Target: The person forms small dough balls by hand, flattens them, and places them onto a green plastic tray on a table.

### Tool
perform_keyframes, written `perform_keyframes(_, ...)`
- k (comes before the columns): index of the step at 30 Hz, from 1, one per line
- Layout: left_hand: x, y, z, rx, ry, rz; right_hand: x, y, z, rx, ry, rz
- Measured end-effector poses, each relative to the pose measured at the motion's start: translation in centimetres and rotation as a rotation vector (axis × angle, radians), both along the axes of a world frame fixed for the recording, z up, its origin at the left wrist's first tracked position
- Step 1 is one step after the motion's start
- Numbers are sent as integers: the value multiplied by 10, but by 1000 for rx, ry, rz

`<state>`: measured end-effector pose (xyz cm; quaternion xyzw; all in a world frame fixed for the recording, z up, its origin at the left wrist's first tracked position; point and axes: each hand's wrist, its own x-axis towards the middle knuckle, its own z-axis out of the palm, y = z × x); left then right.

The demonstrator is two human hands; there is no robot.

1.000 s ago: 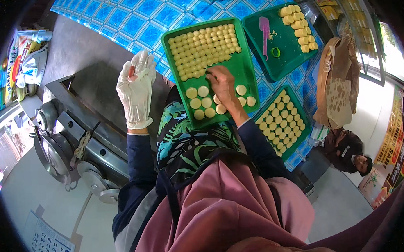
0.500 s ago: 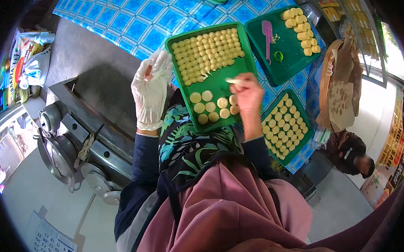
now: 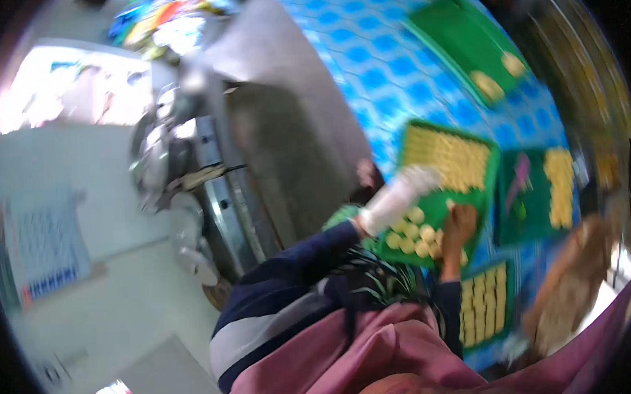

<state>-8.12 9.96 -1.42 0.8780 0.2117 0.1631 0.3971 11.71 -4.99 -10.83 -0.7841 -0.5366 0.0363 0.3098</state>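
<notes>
A green tray (image 3: 439, 204) in front of me holds rows of small pale dough balls (image 3: 455, 159) at its far end and flattened dough rounds (image 3: 421, 233) at its near end. My left hand (image 3: 396, 197), in a white glove, reaches over the tray's left side by the balls. Its fingers are smeared by motion. My bare right hand (image 3: 460, 222) is curled low over the tray's right side, beside the rounds. A small pale piece of dough (image 3: 450, 204) shows at its fingertips, blurred.
Right of it, another green tray (image 3: 503, 220) carries dough pieces, a purple spatula (image 3: 517, 174) and a green ring (image 3: 519, 209). A filled tray (image 3: 485, 302) lies nearer; another green tray (image 3: 457, 43) lies farther off on the blue tablecloth (image 3: 377, 74). Metal pots (image 3: 162, 144) stand left by a stove (image 3: 220, 201).
My view has swung, so everything sits differently and looks blurred. My left hand has moved from beside the tray to over it. My right hand has lowered toward the tray.
</notes>
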Motion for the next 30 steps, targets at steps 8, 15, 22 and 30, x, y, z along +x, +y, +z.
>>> perform_keyframes(8,20,-73,-28,699,244,-54,-1,-17,26,-269,-307,209)
perform_keyframes(15,41,-72,-46,805,159,-37,30,-31,-4,-257,-244,293)
perform_keyframes(22,36,-57,-27,831,187,-160,47,21,32,-5,-330,160)
perform_keyframes(30,39,-67,-29,521,103,-8,41,57,-11,51,-778,55)
